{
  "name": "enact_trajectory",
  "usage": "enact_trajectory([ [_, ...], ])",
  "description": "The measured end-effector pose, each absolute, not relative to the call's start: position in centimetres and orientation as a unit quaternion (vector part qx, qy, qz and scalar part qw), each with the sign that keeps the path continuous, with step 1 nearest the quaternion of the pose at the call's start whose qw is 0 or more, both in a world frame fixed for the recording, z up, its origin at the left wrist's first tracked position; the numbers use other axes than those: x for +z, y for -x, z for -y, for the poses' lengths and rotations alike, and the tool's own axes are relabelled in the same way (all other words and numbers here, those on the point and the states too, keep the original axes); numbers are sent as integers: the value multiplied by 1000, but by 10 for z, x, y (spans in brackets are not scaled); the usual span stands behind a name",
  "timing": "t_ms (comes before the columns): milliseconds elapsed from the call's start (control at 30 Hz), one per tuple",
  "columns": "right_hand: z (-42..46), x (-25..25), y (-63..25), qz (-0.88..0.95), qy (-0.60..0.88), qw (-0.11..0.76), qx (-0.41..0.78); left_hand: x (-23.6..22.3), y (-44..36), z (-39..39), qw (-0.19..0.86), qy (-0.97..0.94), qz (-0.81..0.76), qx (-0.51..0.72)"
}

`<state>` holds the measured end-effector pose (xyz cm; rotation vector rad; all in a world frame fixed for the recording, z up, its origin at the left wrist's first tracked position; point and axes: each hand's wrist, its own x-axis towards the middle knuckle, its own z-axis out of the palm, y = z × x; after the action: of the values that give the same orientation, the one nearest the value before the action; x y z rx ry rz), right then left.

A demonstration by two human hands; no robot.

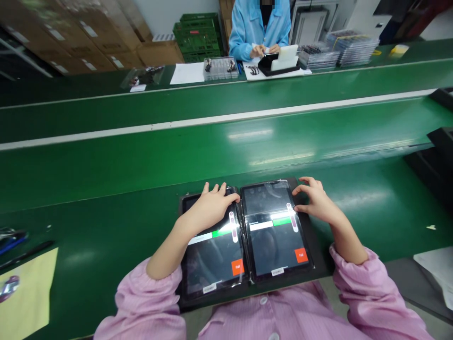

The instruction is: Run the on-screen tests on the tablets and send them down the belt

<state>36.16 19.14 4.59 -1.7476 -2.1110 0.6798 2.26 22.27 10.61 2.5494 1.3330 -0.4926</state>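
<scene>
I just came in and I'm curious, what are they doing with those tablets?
Someone in pink sleeves has two tablets side by side on a dark mat. The left hand is over the top of the left tablet, and the right hand is at the outer edge of the right tablet. Both screens are on, each showing a red "Fail" box. Across the green tables, a person in blue has their hands by a black device.

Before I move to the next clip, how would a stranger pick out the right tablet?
Start at the green bench; at its near edge lies a black mat bearing a side-by-side pair. Take the right tablet, with the right hand at its outer edge. Unlike the left tablet, its screen has no hand over it.
</scene>
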Motion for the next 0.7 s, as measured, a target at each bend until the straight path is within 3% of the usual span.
enact_trajectory([
  [133, -197, 45, -369, 727, 609, 170, 267, 111, -20, -224, 143, -861, -453, -180],
  [267, -209, 42, -372, 688, 576, 274, 346, 123, 9, -233, 250, -843, -451, -153],
  [433, -221, 20, -355, 601, 609, 411, 316, 121, 68, -260, 254, -675, -670, -178],
  [600, -220, 3, -332, 620, 615, 396, 283, 106, 94, -276, 461, -545, -692, -106],
  [700, -222, 2, -329, 647, 616, 371, 254, 102, 96, -276, 495, -551, -670, -50],
])
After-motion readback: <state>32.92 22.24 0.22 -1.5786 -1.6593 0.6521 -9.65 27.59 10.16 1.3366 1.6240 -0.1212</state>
